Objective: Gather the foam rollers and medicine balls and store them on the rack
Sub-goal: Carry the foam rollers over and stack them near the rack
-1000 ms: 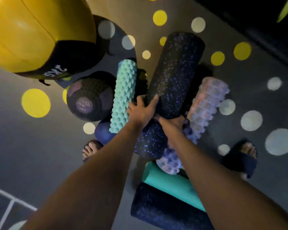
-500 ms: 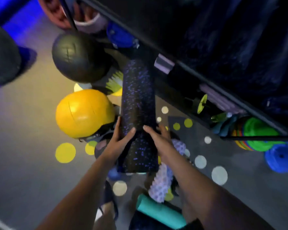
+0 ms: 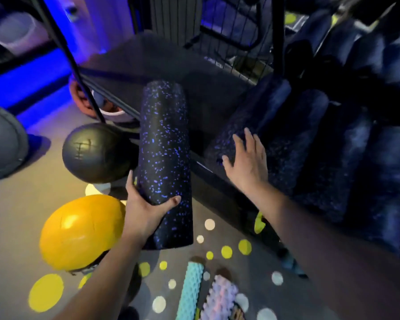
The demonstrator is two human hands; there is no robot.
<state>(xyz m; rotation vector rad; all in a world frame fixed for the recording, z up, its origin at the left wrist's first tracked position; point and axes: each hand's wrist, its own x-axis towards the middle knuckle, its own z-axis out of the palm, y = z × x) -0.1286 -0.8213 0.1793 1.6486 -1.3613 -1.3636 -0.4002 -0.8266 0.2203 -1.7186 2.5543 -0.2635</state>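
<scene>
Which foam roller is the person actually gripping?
The black blue-speckled roller at centre, gripped near its lower end by the left hand. The teal roller and pale knobbly roller lie on the floor.

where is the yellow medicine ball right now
The yellow medicine ball lies on the floor at the head view's lower left, below the black medicine ball and beside the left hand gripping the speckled foam roller.

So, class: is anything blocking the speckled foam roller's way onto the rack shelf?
Nothing visible does: the shelf ahead of the speckled foam roller lies bare; the right hand rests on a stored roller beside it.
</scene>
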